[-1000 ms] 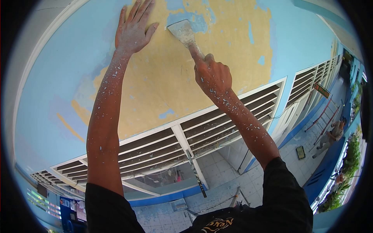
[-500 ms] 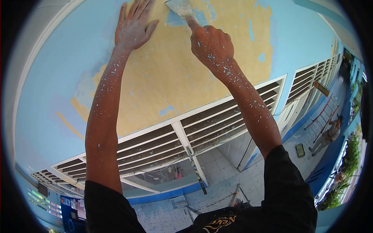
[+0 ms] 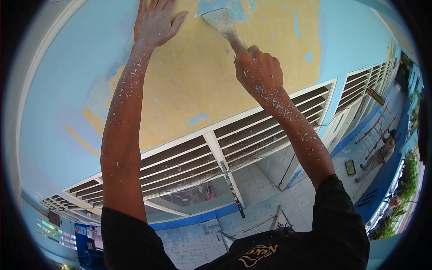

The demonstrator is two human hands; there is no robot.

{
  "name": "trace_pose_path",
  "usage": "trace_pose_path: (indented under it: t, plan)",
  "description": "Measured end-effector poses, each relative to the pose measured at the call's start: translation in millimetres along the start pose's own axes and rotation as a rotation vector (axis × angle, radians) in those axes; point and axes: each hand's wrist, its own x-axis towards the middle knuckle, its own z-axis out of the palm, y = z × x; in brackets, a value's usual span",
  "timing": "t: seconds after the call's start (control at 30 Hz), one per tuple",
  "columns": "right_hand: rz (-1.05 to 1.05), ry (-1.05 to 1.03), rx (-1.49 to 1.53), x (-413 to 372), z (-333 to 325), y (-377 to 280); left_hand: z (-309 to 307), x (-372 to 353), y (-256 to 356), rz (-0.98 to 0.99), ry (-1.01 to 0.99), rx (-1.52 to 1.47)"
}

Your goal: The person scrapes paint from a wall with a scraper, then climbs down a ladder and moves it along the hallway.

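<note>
My left hand (image 3: 155, 22) lies open, palm flat on the wall (image 3: 189, 85) above me. Just beside it, my right hand (image 3: 260, 69) grips the handle of a scraper (image 3: 220, 20), whose blade presses against the paint beyond my knuckles. Paint flecks cover both forearms.

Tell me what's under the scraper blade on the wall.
The scraper in the right hand lies against yellow wall, its edge at a leftover blue paint patch. The surface directly beneath the blade is covered.
</note>
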Motion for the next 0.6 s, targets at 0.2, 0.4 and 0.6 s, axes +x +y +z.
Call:
trace_pose_path:
  t: [0.2, 0.4, 0.6]
  plan:
    - [-0.069, 0.219, 0.021, 39.5, 6.5, 2.2, -1.2, 2.0, 2.2, -0.013, -0.016, 0.000]
    - [-0.073, 0.012, 0.004, -15.0, 6.1, -16.4, 1.0, 1.4, -1.4, 0.005, 0.078, -0.035]
    - [-0.105, 0.059, 0.059, -4.7, 7.8, -12.0, 15.8, -4.4, -11.0, -0.175, 0.285, -0.091]
